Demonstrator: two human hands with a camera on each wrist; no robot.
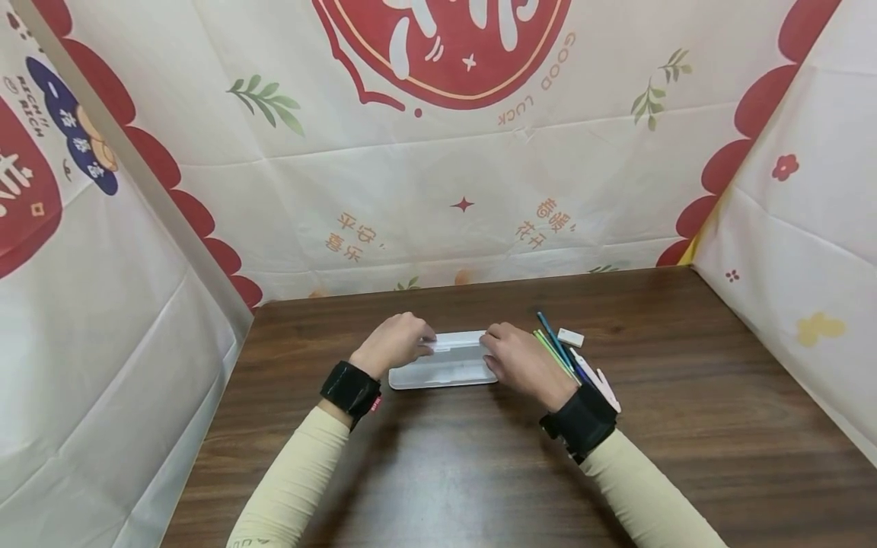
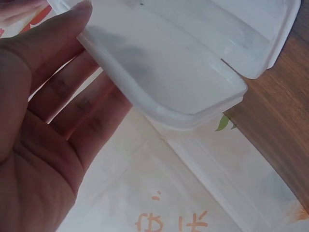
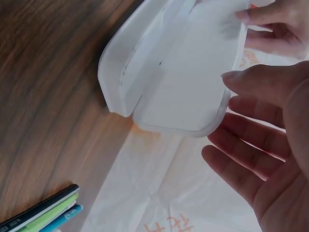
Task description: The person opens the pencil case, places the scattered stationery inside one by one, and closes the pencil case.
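A white plastic pencil case (image 1: 445,371) lies on the table in front of me with its hinged lid (image 3: 181,92) raised. My left hand (image 1: 396,342) pinches the lid's rim near one end, thumb on the inner face and fingers behind, as the left wrist view shows. Toward the other end, my right hand (image 1: 526,362) grips the same rim between thumb and fingers. Inside the case no objects show, only translucent white walls. The lid's rounded corner (image 2: 188,113) stands out beyond the left fingers.
Just right of my right hand lie a blue pen (image 1: 548,327), green pens (image 1: 553,352), a white eraser (image 1: 571,337) and a slim pale pink item (image 1: 607,392). The brown wooden table (image 1: 438,472) is bordered by printed white cloth (image 1: 425,175) at the back and sides.
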